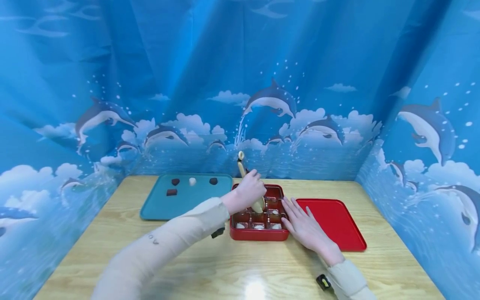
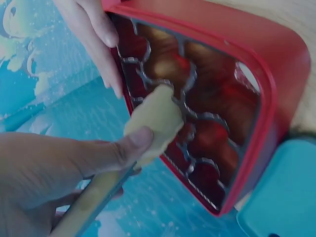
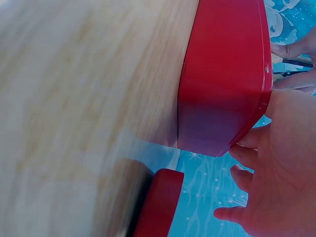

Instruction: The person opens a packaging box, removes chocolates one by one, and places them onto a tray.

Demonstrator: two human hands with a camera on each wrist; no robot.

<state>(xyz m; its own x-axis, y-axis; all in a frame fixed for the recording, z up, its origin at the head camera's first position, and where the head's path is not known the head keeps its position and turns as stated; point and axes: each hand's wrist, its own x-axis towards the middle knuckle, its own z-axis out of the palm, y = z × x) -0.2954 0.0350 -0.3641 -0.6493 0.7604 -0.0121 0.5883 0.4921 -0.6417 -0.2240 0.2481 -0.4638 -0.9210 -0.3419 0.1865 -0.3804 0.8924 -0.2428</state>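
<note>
My left hand (image 1: 247, 192) grips a pair of cream-coloured tongs (image 2: 157, 116), its thumb pressed on one arm. Their scalloped tips point down into a red box (image 1: 258, 236) with a divided insert (image 2: 197, 79). Whether anything sits between the tips cannot be made out. White pieces (image 1: 258, 226) lie in several compartments along the near row, and another white piece (image 1: 275, 212) sits further back. With fingers mostly straight, my right hand (image 1: 307, 227) rests against the box's right rim; in the right wrist view its fingers (image 3: 247, 155) touch the box's edge.
A teal tray (image 1: 157, 210) at the left holds dark chocolate-like pieces (image 1: 171, 192) and one white piece (image 1: 193, 181). To the right of the box lies a red tray (image 1: 337, 221), partly behind my right hand. A dolphin-print curtain (image 1: 210, 158) borders the wooden table (image 1: 210, 271).
</note>
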